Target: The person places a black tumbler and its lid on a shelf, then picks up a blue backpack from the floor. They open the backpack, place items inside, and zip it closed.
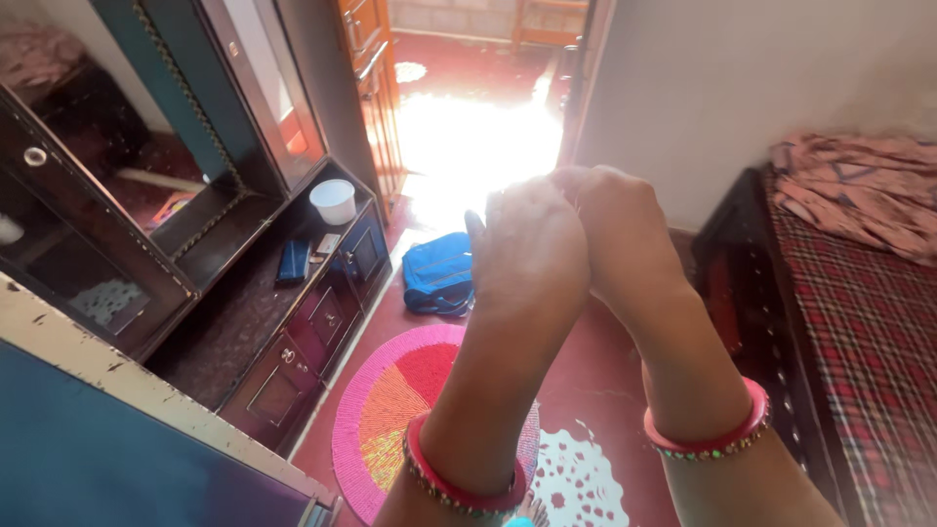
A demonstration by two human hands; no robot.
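Two hands are held up together in the middle of the frame. The left hand point(527, 259) and the right hand point(620, 234) touch each other near the top, with backs facing the camera. The fingers curl in toward each other, but bright light from the doorway point(478, 137) hides whether they hold anything, so I cannot tell. Each wrist wears a red bangle point(459, 483). Below the hands, on the red floor point(605, 371), lies a round pink mat point(390, 400). A blue bag point(439, 273) sits on the floor just left of the hands. In the left of the frame, a white bowl point(334, 200) stands on a dark cabinet point(244, 312). A checked bed point(859, 322) is at right.
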